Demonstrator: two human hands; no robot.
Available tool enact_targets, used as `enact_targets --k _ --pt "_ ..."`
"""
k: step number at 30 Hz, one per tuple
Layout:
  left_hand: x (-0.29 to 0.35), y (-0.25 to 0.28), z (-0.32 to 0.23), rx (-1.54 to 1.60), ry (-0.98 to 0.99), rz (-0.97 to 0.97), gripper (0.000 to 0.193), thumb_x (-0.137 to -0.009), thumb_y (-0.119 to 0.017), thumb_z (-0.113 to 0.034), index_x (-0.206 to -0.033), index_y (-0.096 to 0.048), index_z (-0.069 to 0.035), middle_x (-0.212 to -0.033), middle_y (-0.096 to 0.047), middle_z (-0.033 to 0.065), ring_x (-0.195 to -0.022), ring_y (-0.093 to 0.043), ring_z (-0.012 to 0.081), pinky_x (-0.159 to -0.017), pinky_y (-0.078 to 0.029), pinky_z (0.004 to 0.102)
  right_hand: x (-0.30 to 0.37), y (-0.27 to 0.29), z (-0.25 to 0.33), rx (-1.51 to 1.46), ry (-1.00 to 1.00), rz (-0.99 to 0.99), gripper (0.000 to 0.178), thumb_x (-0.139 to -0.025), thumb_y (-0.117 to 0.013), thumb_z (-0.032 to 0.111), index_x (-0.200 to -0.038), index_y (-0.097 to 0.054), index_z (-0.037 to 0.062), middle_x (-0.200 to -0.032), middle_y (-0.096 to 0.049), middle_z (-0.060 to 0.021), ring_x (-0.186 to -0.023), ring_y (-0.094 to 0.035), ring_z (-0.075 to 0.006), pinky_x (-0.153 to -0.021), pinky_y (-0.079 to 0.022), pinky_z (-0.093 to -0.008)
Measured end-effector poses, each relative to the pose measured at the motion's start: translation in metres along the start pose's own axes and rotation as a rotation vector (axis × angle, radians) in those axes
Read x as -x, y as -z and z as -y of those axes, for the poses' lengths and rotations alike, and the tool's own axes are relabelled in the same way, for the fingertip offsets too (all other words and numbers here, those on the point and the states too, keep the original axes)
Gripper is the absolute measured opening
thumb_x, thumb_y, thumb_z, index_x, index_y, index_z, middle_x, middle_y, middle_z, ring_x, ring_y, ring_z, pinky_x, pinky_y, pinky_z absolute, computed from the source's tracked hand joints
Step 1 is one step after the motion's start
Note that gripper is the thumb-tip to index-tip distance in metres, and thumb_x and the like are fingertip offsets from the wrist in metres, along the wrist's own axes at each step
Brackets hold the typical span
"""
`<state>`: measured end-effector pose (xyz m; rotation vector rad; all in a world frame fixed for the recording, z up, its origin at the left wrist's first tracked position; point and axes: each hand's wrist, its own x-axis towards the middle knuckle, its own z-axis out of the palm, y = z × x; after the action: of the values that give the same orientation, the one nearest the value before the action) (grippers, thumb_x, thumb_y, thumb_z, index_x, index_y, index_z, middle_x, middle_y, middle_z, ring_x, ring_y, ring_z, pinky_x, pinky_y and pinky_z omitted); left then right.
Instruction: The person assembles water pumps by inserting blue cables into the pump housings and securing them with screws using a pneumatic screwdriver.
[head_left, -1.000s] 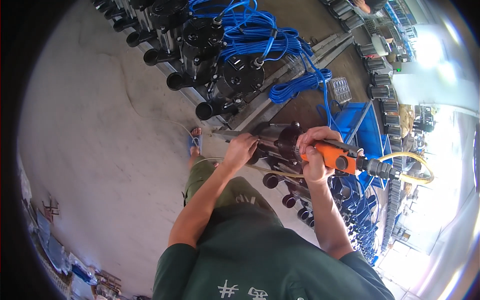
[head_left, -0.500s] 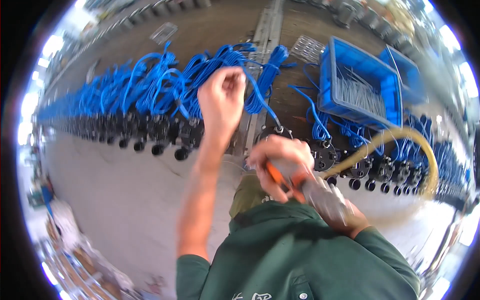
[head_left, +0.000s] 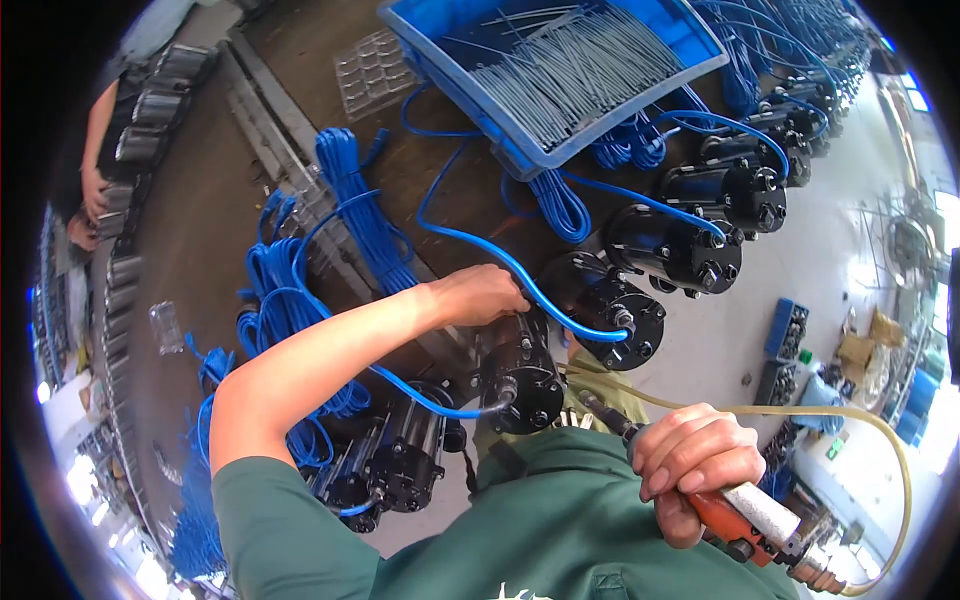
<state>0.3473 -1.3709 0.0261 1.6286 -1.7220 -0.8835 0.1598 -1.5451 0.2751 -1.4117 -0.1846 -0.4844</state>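
Observation:
My left hand [head_left: 483, 295] is closed at the far end of a black cylindrical unit [head_left: 522, 375], its fingertips partly hidden against the casing. A blue cable [head_left: 430, 402] enters this unit's near end cap through a metal fitting. In my right hand [head_left: 698, 458] is an orange air screwdriver [head_left: 730, 525], fingers wrapped around its body. Its dark tip [head_left: 603, 408] points toward the unit but stays apart from it. From its rear end a yellowish air hose [head_left: 890, 440] loops up and back to the left. Beside the held unit stands another black unit [head_left: 625, 325] with its own blue cable.
A blue crate [head_left: 560, 160] holds many thin grey rods. More black units [head_left: 680, 250] line the bench edge, with bundled blue cables [head_left: 360, 205] behind them. A metal rail [head_left: 275, 135] crosses the bench. Another person's hand [head_left: 92, 195] shows at far left.
The view has turned toward the right. My left hand has come down from above the cables onto a black unit. My right hand, with the air screwdriver, is now farther right of the units.

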Motion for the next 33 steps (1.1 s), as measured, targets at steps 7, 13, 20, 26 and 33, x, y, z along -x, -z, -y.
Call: enact_targets --k 7,13,20,26,33 --pt "0.009 0.002 -0.001 -0.063 -0.064 -0.012 0.011 -0.081 -0.064 -0.007 -0.090 -0.069 -0.004 -0.085 -0.070 0.0167 -0.088 -0.069 0.0377 -0.075 -0.055 0.0468 -0.018 -0.030 -0.016 0.057 -0.003 -0.107 0.028 -0.076 -0.070 -0.005 -0.102 -0.060 -0.0011 -0.082 -0.069 -0.0138 -0.058 -0.066 -0.0216 -0.057 -0.060 -0.0345" --pt "0.012 -0.002 0.001 -0.077 -0.040 0.059 0.009 -0.083 -0.062 -0.011 -0.089 -0.066 -0.005 -0.086 -0.067 0.0142 -0.089 -0.067 0.0355 -0.076 -0.054 0.0458 -0.018 -0.046 -0.061 0.284 -0.183 0.015 0.023 -0.084 -0.066 0.000 -0.105 -0.056 0.0032 -0.086 -0.059 -0.0125 -0.065 -0.061 -0.0213 -0.059 -0.056 -0.0346" --pt "0.011 0.001 -0.002 -0.170 -0.099 0.004 0.012 -0.083 -0.062 -0.012 -0.084 -0.070 -0.003 -0.078 -0.071 0.0168 -0.080 -0.071 0.0372 -0.070 -0.058 0.0469 -0.013 -0.056 -0.076 0.304 -0.146 0.049 0.019 -0.087 -0.069 0.008 -0.099 -0.056 0.0020 -0.080 -0.056 -0.0098 -0.061 -0.057 -0.0184 -0.057 -0.054 -0.0338" --pt "0.009 0.000 0.002 -0.171 -0.107 -0.002 0.009 -0.083 -0.065 -0.013 -0.084 -0.071 -0.006 -0.081 -0.071 0.0174 -0.083 -0.070 0.0387 -0.071 -0.056 0.0485 -0.010 -0.057 -0.082 0.391 -0.104 0.136 0.025 -0.086 -0.067 0.008 -0.108 -0.057 0.0009 -0.080 -0.056 -0.0107 -0.056 -0.055 -0.0166 -0.058 -0.053 -0.0341" --pt "0.033 0.015 -0.001 -0.103 0.197 -0.119 0.011 -0.078 -0.066 -0.005 -0.088 -0.071 -0.003 -0.088 -0.072 0.0175 -0.092 -0.069 0.0395 -0.076 -0.056 0.0490 -0.010 -0.066 -0.086 0.373 -0.063 0.104 0.021 -0.085 -0.067 0.011 -0.101 -0.058 0.0010 -0.077 -0.057 -0.0114 -0.056 -0.056 -0.0166 -0.057 -0.053 -0.0334"
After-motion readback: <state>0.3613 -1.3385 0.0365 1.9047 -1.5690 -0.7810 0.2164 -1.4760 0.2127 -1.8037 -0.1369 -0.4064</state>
